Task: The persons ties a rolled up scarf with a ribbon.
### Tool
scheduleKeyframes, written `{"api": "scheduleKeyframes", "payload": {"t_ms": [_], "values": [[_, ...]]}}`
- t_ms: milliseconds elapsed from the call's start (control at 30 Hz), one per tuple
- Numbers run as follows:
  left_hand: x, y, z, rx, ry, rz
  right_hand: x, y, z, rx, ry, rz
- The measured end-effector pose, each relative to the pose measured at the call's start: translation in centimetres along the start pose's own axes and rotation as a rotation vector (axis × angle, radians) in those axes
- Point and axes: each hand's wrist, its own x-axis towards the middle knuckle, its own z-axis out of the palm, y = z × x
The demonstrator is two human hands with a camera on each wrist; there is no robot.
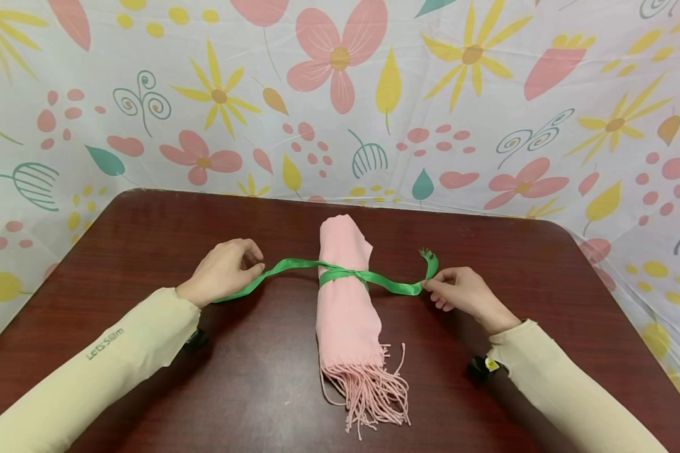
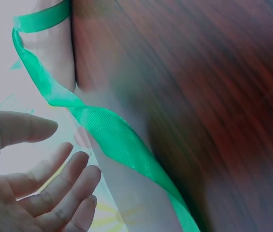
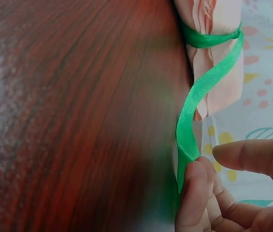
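Observation:
A rolled pink scarf point(image 1: 345, 314) lies lengthwise on the table, its fringe towards me. Round its middle goes a green ribbon point(image 1: 393, 284), crossed on top, with one tail out to each side. My left hand point(image 1: 222, 267) is over the left tail; in the left wrist view the thumb point(image 2: 27, 127) stands apart from the loosely bent fingers and the ribbon runs past them. Beside the right tail is my right hand point(image 1: 467, 292). In the right wrist view its fingertips point(image 3: 196, 176) are right at the ribbon, while the thumb point(image 3: 237, 153) is apart from them.
The dark brown wooden table point(image 1: 260, 384) has rounded far corners. Behind it hangs a white cloth point(image 1: 294, 157) printed with flowers and leaves. The right tail's frayed end point(image 1: 426, 253) curls up towards the far edge.

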Motion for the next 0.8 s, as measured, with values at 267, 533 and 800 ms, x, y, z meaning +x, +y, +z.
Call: {"api": "scheduleKeyframes", "payload": {"t_ms": [267,533,800], "values": [[0.4,0.7,0.3,-0.007,0.052,0.027,0.3,0.0,0.2,0.083,0.112,-0.106],[0.5,1.9,0.5,-0.046,0.089,0.061,0.5,-0.3,0.5,0.121,0.175,-0.186],[0.5,2.3,0.8,-0.071,0.101,0.078,0.4,-0.5,0.5,0.127,0.195,-0.192]]}}
